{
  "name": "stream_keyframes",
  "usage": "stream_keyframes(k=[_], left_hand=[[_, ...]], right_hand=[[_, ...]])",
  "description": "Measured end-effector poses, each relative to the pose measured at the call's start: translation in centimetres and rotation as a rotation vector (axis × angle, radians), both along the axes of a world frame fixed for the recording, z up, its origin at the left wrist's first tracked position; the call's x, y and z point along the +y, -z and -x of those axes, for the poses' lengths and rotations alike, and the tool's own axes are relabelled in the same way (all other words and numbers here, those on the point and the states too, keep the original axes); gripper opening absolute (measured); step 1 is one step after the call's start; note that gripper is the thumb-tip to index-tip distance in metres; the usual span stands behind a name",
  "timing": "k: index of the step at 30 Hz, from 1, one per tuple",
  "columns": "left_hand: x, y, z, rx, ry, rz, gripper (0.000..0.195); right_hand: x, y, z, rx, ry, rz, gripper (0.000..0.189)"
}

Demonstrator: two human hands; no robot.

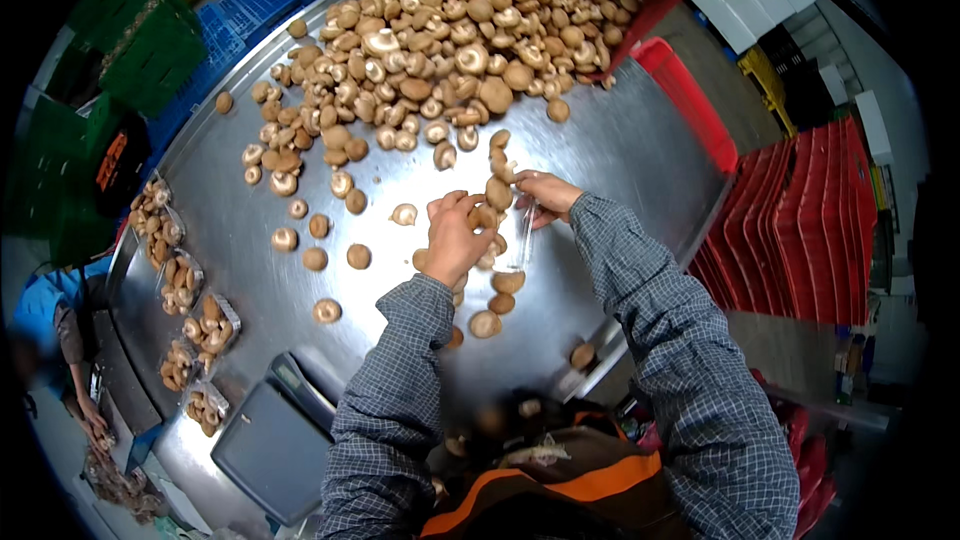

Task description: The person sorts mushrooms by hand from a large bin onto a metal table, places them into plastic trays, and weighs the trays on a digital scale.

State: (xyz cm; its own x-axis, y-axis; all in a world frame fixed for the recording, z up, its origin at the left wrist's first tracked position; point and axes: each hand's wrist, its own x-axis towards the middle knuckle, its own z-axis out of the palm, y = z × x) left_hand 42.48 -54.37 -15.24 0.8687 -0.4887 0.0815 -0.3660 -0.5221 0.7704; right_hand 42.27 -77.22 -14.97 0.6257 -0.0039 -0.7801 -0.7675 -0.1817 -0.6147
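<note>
My right hand [551,195] grips the rim of a clear plastic punnet [528,236], which is tilted and hard to make out against the shine of the steel. Against its left side runs a row of brown shiitake mushrooms [499,193]. My left hand [452,238] is curled over mushrooms [486,217] in that row; its fingertips are partly hidden, so I cannot tell if it grips one. Closer to me, loose mushrooms [485,324] lie below the punnet. A single mushroom [404,214] rests left of my left hand.
Shiitakes [450,37] spill from a tipped red crate [667,7] onto the steel table [637,135]. Filled punnets [214,330] line the left edge near a grey scale [274,450]. Stacked red crates [795,232] stand right. Another person's hand [91,416] works at far left.
</note>
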Motion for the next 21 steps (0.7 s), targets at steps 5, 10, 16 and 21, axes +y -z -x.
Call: stream_keyframes(k=[5, 10, 16, 21], left_hand=[[1.8, -0.5, 6.4, 0.322, 0.066, 0.335, 0.039], [6.1, -3.7, 9.5, 0.723, -0.240, 0.744, 0.027], [14.5, 1.4, 10.7, 0.135, -0.725, 0.263, 0.033], [12.4, -0.1, 14.6, -0.079, -0.174, -0.337, 0.101]], right_hand=[[1.6, 2.4, 7.9, 0.006, 0.318, -0.402, 0.050], [4.7, 4.7, 12.7, -0.113, 0.416, -0.749, 0.049], [5.9, 5.8, 16.0, -0.175, 0.473, -0.827, 0.047], [3.1, 4.9, 19.2, -0.160, 0.559, -0.728, 0.046]])
